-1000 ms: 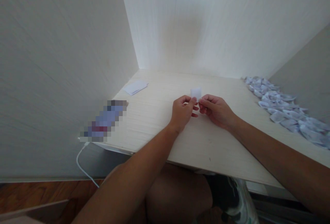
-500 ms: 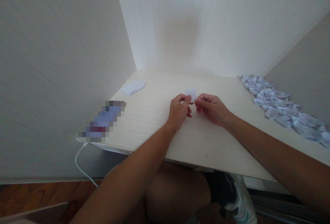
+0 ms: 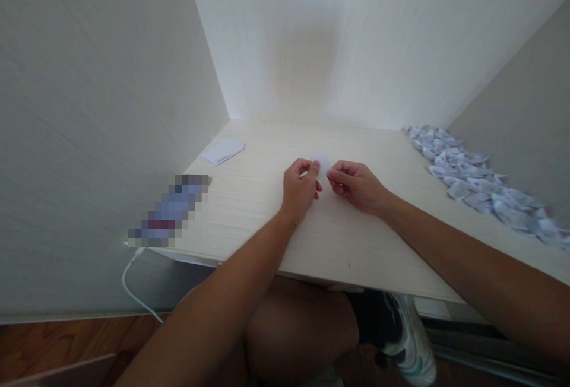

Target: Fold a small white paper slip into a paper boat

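Observation:
A small white square of paper [image 3: 320, 162] is held up over the middle of the pale desk [image 3: 249, 209]. My left hand [image 3: 301, 190] pinches its left side between thumb and fingers. At the paper's lower right corner is my right hand [image 3: 356, 185], its thumb and index finger pressed together on the edge. A small stack of white paper [image 3: 224, 151] lies at the back left of the desk. Along the right side runs a long heap of folded white paper pieces [image 3: 481, 182].
A phone [image 3: 171, 212], blurred out, lies at the left edge with a white cable [image 3: 133, 292] hanging from it. Walls enclose the desk at left, back and right. Below the front edge are a leg and a shoe [image 3: 412, 345].
The whole view has shifted slightly, so the desk and hands appear a little further left. Both hands stay at the paper, whose tilt looks slightly different.

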Demonstrator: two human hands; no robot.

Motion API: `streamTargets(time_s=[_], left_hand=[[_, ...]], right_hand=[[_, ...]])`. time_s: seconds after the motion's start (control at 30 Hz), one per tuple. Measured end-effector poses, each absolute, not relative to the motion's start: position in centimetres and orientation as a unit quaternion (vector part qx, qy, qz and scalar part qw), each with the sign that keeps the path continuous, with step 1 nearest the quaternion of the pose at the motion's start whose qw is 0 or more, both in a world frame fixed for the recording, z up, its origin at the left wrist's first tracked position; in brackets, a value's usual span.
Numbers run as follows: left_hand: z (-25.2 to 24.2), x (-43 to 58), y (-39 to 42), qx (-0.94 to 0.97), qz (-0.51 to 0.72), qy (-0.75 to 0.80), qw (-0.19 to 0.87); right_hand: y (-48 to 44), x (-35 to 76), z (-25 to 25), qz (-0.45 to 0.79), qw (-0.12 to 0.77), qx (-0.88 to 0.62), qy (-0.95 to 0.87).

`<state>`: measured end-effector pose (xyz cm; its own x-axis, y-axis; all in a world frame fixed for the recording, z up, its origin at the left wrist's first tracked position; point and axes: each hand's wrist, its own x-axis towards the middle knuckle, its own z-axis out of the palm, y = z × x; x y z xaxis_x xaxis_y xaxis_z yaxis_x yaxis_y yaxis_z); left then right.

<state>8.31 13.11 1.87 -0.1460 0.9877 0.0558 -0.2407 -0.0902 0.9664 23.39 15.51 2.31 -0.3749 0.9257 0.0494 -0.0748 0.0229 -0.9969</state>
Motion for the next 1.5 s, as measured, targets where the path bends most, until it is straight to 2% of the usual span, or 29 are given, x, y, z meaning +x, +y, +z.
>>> streamTargets(time_s=[0.73,1.1,1.5], left_hand=[[2.4,7.3,13.2,0.422,0.603,0.463,0.494],[2.2,7.2,13.1,0.485,0.569,0.456,0.483],[1.6,8.3,12.3,0.552,0.434,0.477,0.529]], right_hand=[[15.2,23.2,2.6,0.599,0.403,-0.37,-0.584],[15.4,23.4,2.5,0.599,0.399,-0.378,-0.582],[16.0,23.4,1.7,0.468,0.457,-0.422,-0.627]])
